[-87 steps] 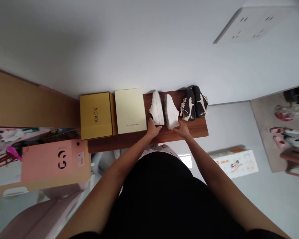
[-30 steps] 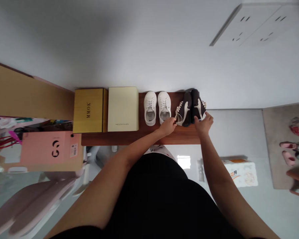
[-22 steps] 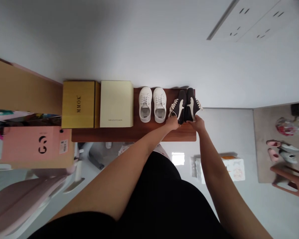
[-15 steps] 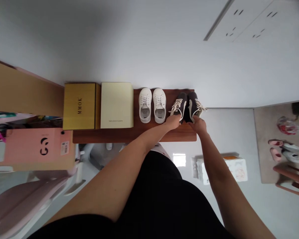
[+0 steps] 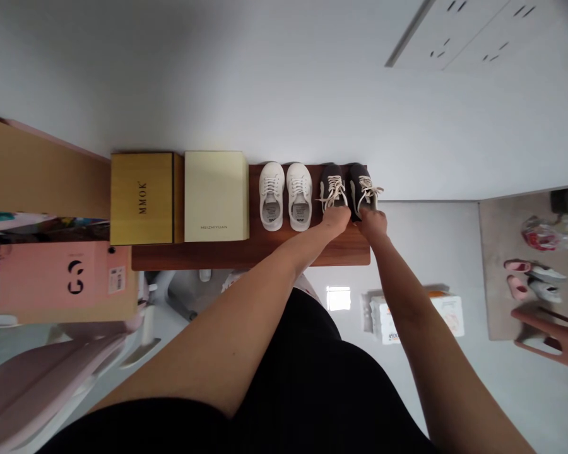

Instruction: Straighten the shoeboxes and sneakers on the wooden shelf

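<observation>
Two dark sneakers with cream laces stand side by side at the right end of a brown wooden shelf, toes toward the wall. My left hand is closed on the heel of the left dark sneaker. Around the heel of the right dark sneaker my right hand is closed too; most fingertips are hidden. Just left of them sits a pair of white sneakers, a left one and a right one, which neither hand touches.
A cream shoebox and a gold shoebox fill the shelf's left part. A pink carton and a pink chair are at left. On the floor at right lie a white package and slippers. A wall runs behind the shelf.
Both dark sneakers have been straightened, the left one turning from a slant to point at the wall. My hands have moved with them. The view has shifted slightly.
</observation>
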Demonstrator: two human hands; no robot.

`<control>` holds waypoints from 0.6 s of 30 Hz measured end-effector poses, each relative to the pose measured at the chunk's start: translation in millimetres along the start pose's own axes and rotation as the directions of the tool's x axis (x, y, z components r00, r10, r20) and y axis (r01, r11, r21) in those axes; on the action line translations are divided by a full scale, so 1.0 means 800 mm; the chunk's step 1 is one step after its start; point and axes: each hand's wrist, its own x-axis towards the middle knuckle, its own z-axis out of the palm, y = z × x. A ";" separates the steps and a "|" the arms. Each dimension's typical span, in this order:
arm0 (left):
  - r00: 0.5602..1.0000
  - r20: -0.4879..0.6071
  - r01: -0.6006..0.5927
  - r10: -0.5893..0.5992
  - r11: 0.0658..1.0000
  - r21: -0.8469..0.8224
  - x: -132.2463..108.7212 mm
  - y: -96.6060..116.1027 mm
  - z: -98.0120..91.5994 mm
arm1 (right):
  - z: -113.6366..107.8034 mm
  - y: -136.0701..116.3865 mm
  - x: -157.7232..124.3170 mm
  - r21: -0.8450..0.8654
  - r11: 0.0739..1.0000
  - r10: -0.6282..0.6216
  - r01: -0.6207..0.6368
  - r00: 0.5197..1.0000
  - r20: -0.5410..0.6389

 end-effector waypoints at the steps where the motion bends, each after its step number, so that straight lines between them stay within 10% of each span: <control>1: 1.000 -0.004 0.010 -0.010 1.000 -0.008 0.001 0.000 0.001 | 0.001 -0.003 0.001 0.006 1.000 0.010 -0.010 1.000 0.008; 18: 0.967 -0.236 -0.169 0.099 0.940 -0.296 -0.065 -0.057 -0.015 | -0.022 -0.050 -0.051 0.314 0.949 0.064 0.011 0.971 -0.228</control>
